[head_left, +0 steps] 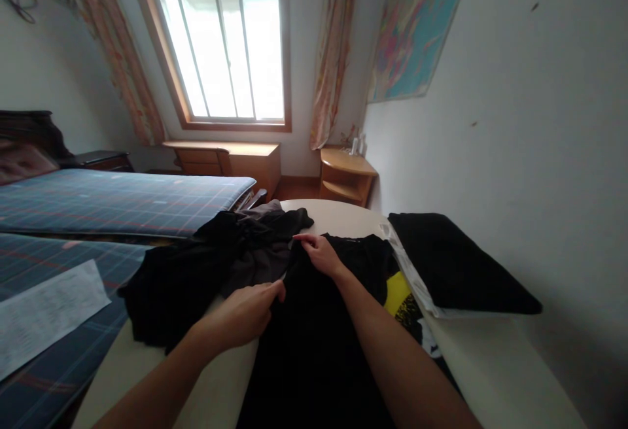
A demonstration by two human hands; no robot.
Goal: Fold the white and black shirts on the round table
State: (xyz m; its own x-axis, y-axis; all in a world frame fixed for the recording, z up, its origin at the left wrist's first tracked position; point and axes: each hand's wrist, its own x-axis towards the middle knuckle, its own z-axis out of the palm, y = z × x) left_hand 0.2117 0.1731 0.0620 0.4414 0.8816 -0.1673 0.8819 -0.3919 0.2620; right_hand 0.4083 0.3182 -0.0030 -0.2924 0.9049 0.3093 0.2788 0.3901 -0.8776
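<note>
A black T-shirt (318, 344) lies partly folded on the pale table, and a yellow and white print (398, 293) shows along its right side. Its left edge is pinched by my left hand (245, 311), with the fingers curled closed. Farther up, near the shirt's top left corner, my right hand (320, 252) is closed on the cloth, its fingers pointing left. The right forearm crosses over the shirt. Left of both hands is a loose heap of black and dark grey clothes (196, 278).
On the table's (520, 363) right side rests a folded black garment (456, 259) with white material beneath it. A plaid-covered bed (122, 200) stands left, with a paper sheet (49, 311) near the table. A desk (245, 154) and a corner shelf (348, 164) stand by the far wall.
</note>
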